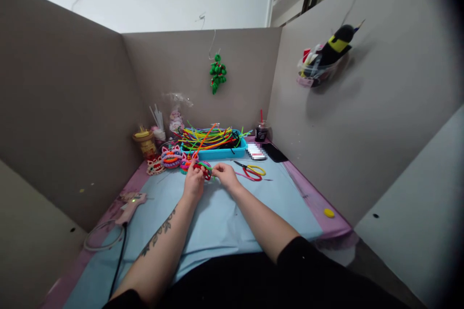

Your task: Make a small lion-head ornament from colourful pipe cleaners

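Observation:
My left hand [195,178] is wrapped round a small red and green pipe-cleaner piece [207,170] above the middle of the blue cloth. Close on its right, my right hand [224,175] pinches at a thin green end of the same piece. An orange pipe cleaner [203,139] rises slantwise above my left hand. Just behind and left of the hands stand colourful woven figures with cat-like ears [171,157]. A blue tray [228,154] full of many-coloured pipe cleaners lies behind my hands.
Scissors with red and yellow handles [255,172] lie right of my hands, near a black phone [274,152]. A dark drink cup [261,132] stands at the back right. On the left are a pink glue gun [131,207] with its cable and a brown cup [145,144]. Grey panels [174,67] surround the table.

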A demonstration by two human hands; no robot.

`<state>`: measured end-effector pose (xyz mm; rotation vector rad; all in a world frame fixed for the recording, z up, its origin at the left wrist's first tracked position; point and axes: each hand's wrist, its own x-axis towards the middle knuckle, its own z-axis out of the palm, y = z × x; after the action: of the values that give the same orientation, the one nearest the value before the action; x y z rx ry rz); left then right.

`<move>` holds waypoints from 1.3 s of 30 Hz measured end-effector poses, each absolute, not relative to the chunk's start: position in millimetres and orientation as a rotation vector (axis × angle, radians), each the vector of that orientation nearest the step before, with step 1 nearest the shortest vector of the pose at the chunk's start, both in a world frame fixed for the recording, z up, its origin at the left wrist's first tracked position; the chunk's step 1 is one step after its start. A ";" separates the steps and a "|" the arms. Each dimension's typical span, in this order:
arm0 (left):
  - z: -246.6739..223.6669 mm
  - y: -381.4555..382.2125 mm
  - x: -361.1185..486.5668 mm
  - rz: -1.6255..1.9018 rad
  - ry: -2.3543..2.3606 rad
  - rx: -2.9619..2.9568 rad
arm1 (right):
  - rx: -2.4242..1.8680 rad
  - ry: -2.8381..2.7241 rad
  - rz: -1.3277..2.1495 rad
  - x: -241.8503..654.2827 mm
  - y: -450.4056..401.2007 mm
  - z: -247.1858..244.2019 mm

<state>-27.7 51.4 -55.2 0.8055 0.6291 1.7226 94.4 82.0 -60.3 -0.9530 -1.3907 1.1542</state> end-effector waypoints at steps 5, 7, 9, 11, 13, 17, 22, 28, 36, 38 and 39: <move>-50.1 47.2 -28.4 1.680 0.573 0.742 | -0.951 -1.427 1.223 95.5 82.4 -60.1; -49.9 46.5 -29.1 1.680 0.577 0.745 | -0.927 -1.420 1.252 95.5 80.5 -59.2; -50.3 46.5 -30.0 1.692 0.601 0.771 | -0.908 -1.413 1.300 96.2 78.1 -57.7; -51.1 47.2 -30.8 1.701 0.641 0.838 | -0.908 -1.387 1.379 97.4 75.2 -55.5; -52.1 48.2 -31.3 1.706 0.676 0.942 | -0.906 -1.315 1.514 98.5 72.3 -53.2; -53.6 48.6 -30.5 1.661 0.707 1.186 | -0.870 -1.098 1.789 98.0 69.0 -52.1; -53.6 45.5 -27.0 1.598 0.738 1.324 | -0.877 -0.924 1.821 92.1 73.8 -60.7; -54.2 44.1 -24.4 1.688 0.892 0.945 | -0.959 -1.220 1.119 92.7 73.8 -59.1; -57.8 49.3 -24.6 1.702 0.882 0.636 | -0.931 -1.139 1.234 82.5 72.7 -62.9; -58.0 49.6 -23.1 1.696 0.895 0.611 | -0.918 -1.036 1.301 79.5 74.6 -65.2; -57.9 49.5 -22.3 1.693 0.895 0.605 | -0.914 -1.007 1.314 78.6 75.2 -65.8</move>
<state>-22.3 49.5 -57.9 0.6051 0.8945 1.6934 78.6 75.2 -65.8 -0.9143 -1.0075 1.3145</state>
